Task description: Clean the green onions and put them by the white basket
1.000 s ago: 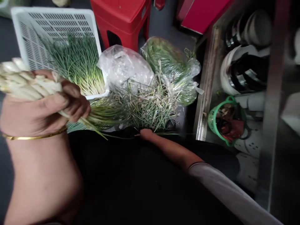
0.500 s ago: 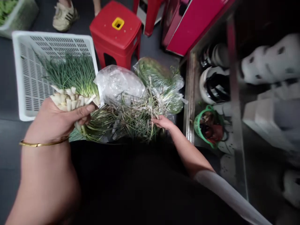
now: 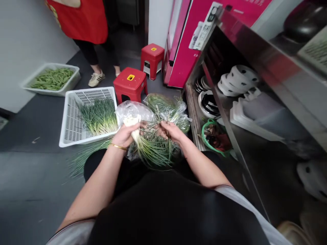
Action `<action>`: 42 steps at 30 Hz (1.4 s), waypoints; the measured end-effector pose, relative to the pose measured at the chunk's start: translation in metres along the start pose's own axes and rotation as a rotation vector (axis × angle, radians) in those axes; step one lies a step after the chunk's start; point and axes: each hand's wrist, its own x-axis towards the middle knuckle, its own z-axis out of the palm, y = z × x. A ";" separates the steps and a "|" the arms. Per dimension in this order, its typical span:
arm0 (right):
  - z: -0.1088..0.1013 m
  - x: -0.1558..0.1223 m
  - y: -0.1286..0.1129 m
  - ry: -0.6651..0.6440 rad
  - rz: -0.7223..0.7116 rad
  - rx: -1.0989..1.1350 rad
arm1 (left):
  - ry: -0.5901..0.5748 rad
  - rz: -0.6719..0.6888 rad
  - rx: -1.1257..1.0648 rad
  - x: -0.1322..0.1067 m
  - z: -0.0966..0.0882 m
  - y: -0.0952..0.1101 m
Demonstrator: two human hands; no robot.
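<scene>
My left hand (image 3: 124,135) is closed around a bunch of scallions (image 3: 154,149); their white ends point up and the green leaves droop to the right. Close by on the right, my right hand (image 3: 170,131) has its fingers pinched on thin withered scallion leaves (image 3: 155,125), partly blurred. Under both hands lies a heap of scallions and scraps, much of it hidden by the bunch. Trimmed scallions (image 3: 99,115) lie in a white slotted crate (image 3: 70,119) on the left. Behind my hands are a clear plastic bag (image 3: 133,108) and a bag of greens (image 3: 163,102).
Red stools (image 3: 130,81) stand ahead. A person in a red apron (image 3: 87,20) stands behind a tub of green beans (image 3: 52,78). On the right, a metal shelf (image 3: 230,129) holds white containers, with a green basket (image 3: 204,131) low beside it. More scallions (image 3: 81,158) lie at left.
My left hand has moved right with the scallion bunch, from beside the crate to next to my right hand. The view has tilted up, showing the co-worker and green beans.
</scene>
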 end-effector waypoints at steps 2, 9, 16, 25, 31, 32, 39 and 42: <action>-0.009 -0.003 -0.010 0.058 0.066 0.196 | -0.067 -0.006 -0.018 -0.010 -0.003 0.009; 0.021 -0.002 -0.023 0.106 0.119 0.330 | 0.090 -0.021 0.416 -0.023 0.036 -0.017; 0.043 -0.002 -0.015 0.035 0.029 0.068 | 0.115 -0.008 0.439 -0.025 0.041 -0.029; 0.019 -0.025 0.000 0.152 -0.098 0.062 | 0.187 -0.012 0.195 -0.020 0.017 -0.021; 0.009 -0.029 -0.007 0.437 -0.360 -0.329 | 0.228 0.066 0.299 -0.017 0.019 -0.019; 0.013 -0.030 -0.007 0.381 -0.376 -0.500 | 0.219 0.061 0.321 -0.016 0.021 -0.021; 0.033 -0.024 0.014 0.251 -0.337 -1.051 | 0.191 0.001 0.415 -0.016 0.022 -0.035; 0.028 -0.025 0.017 0.236 -0.356 -1.050 | 0.111 -0.045 0.507 -0.019 0.019 -0.036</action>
